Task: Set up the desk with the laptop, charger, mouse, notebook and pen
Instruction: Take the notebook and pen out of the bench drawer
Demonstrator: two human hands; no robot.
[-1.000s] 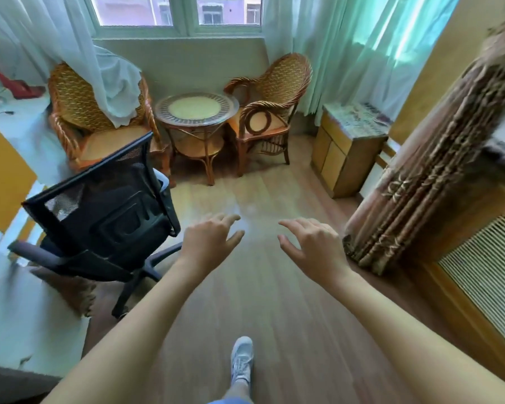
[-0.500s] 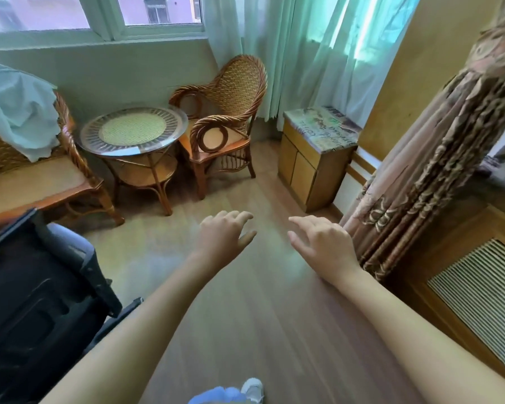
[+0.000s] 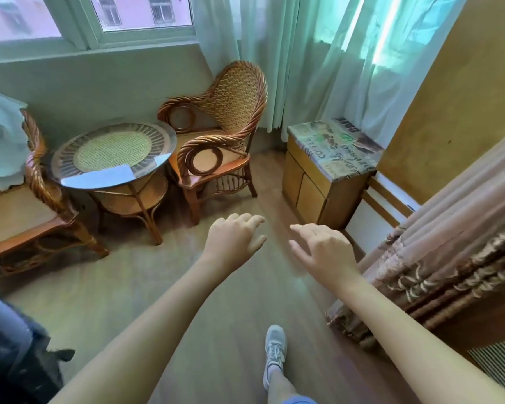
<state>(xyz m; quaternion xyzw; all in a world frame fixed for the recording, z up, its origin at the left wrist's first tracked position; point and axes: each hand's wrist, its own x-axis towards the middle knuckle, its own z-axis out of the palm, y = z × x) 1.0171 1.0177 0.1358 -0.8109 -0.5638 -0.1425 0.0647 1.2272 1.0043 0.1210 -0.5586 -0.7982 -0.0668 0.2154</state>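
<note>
No laptop, charger, mouse, notebook or pen shows in the head view, and no desk either. My left hand (image 3: pixel 233 240) is stretched out in front of me over the wooden floor, fingers loosely bent, holding nothing. My right hand (image 3: pixel 324 249) hovers beside it, a hand's width to the right, fingers relaxed and spread, also holding nothing. Both forearms reach in from the bottom of the frame.
A round glass-topped wicker table (image 3: pixel 114 153) stands between two wicker armchairs (image 3: pixel 219 135) under the window. A low wooden cabinet (image 3: pixel 327 173) sits by the right wall. Patterned drapes (image 3: pixel 438 258) hang at right. The black office chair (image 3: pixel 15 351) is at bottom left. My shoe (image 3: pixel 274 351) is on the floor.
The view has swung right and moved closer to the window corner; the black office chair has slid to the bottom left edge. Both hands stay held out in front, holding nothing.
</note>
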